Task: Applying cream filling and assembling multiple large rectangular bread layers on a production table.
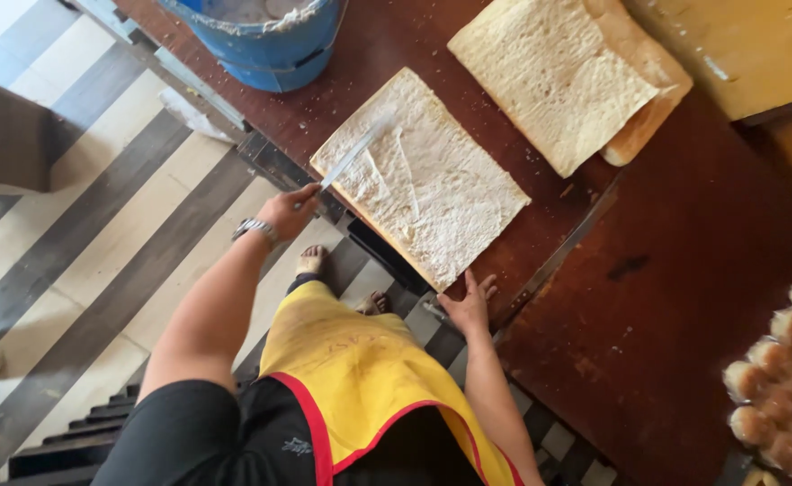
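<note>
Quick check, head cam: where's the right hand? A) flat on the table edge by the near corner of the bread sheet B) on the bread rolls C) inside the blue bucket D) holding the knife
A: the right hand rests on the table edge beside the bread sheet; the left hand holds the knife.

Blue bucket (265, 40) cut off by the top edge — contents not clear. Knife blade (355, 151) blurred, edge hard to follow; handle hidden inside the left hand (290, 211). Rolls (784, 378) at the right edge blurred and cropped. Brown box (4, 135) cut by the left edge. Yellow board (738, 45) cropped at the top right corner — kind not clear.
</note>
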